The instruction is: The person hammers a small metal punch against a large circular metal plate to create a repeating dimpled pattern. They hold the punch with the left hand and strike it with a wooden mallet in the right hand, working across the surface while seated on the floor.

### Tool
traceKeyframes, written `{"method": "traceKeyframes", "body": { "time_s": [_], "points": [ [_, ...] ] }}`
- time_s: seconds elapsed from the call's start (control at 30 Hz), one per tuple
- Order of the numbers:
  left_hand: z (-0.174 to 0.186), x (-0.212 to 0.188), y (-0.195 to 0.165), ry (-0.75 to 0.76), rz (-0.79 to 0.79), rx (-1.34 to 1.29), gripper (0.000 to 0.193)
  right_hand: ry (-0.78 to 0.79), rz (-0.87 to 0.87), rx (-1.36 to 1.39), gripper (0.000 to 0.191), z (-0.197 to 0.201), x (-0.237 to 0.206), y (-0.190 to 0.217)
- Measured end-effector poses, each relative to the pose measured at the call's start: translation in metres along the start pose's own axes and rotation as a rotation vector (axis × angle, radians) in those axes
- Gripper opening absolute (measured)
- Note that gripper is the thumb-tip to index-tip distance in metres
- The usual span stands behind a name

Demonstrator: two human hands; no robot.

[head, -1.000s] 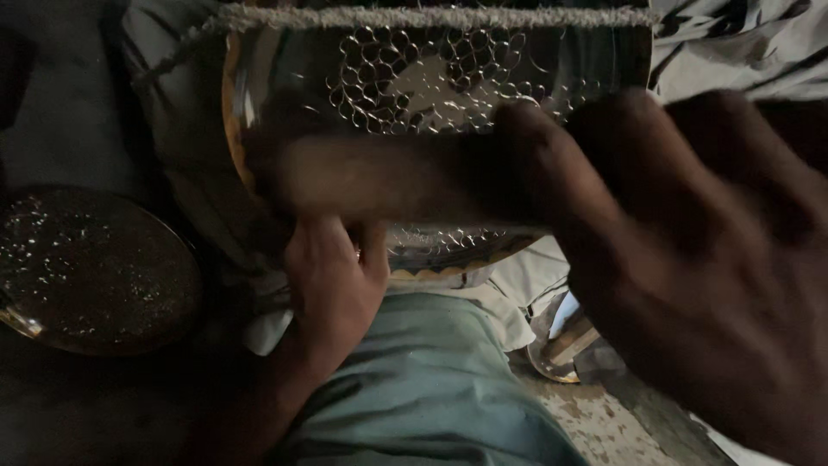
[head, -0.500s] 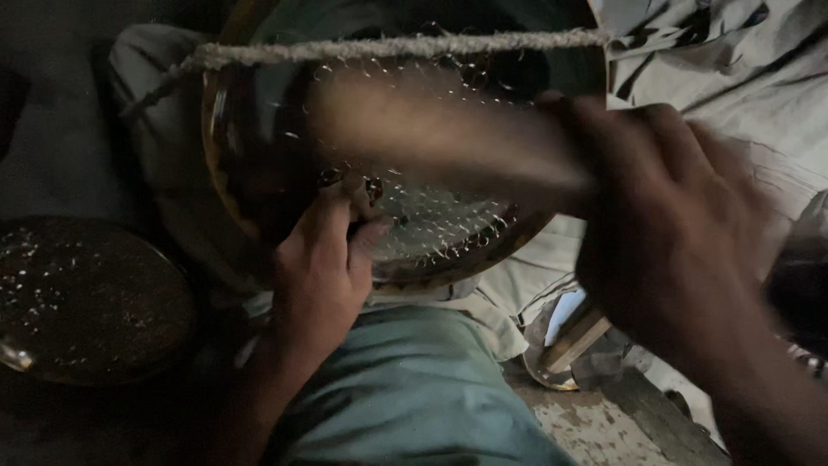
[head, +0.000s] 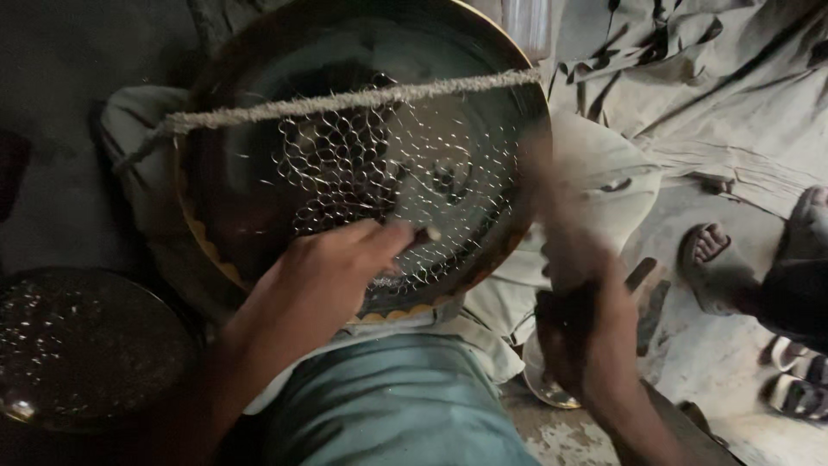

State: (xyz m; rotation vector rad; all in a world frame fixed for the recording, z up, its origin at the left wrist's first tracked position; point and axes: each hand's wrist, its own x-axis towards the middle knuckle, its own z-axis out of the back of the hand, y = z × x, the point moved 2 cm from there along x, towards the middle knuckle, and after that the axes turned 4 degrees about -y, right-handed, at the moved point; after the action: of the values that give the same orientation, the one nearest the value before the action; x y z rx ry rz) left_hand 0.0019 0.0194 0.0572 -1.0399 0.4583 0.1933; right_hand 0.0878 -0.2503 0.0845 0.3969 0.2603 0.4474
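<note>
- Resting on the lower part of a large round metal plate (head: 259, 224), the left hand (head: 323, 272) is closed around a thin tool (head: 424, 234); only the pale tip of the tool shows past the fingers.
- The tip of the tool touches the inner face of the plate, near its lower middle, where a pattern of small ring shapes (head: 379, 173) covers the surface.
- The plate lies tilted on pale cloth (head: 604, 173), just above the person's lap, with a scalloped golden edge at the bottom.
- A rough cord (head: 345, 102) runs across the upper half of the plate, from the left rim to the right rim.
- The right hand (head: 586, 332) is at the right of the plate, just beside its rim, and very blurred; it seems closed around something dark, but I cannot tell what it holds.
- A dark round dish (head: 82, 345) with shiny specks sits at the lower left, apart from the plate.
- Another person's foot in a sandal (head: 711, 259) is on the ground at the right.
</note>
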Motion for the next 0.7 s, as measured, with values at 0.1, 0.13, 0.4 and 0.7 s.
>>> {"method": "traceKeyframes", "body": {
  "time_s": [0.1, 0.13, 0.4, 0.7],
  "points": [
    [0.002, 0.007, -0.006, 0.078, -0.061, 0.144, 0.034, -0.128, -0.057, 0.201, 0.056, -0.023, -0.033, -0.021],
    [0.004, 0.009, -0.009, 0.077, -0.121, 0.141, 0.035, -0.199, -0.067, 0.376, 0.059, -0.030, -0.045, -0.026],
    [-0.001, 0.016, -0.021, 0.063, -0.358, 0.276, 0.019, -0.267, -0.152, 0.290, 0.052, -0.082, -0.097, -0.048],
    [0.003, -0.022, 0.019, -0.578, -0.206, -0.112, 0.037, -0.243, -0.235, 0.666, 0.065, -0.049, -0.037, -0.054]
  ]
}}
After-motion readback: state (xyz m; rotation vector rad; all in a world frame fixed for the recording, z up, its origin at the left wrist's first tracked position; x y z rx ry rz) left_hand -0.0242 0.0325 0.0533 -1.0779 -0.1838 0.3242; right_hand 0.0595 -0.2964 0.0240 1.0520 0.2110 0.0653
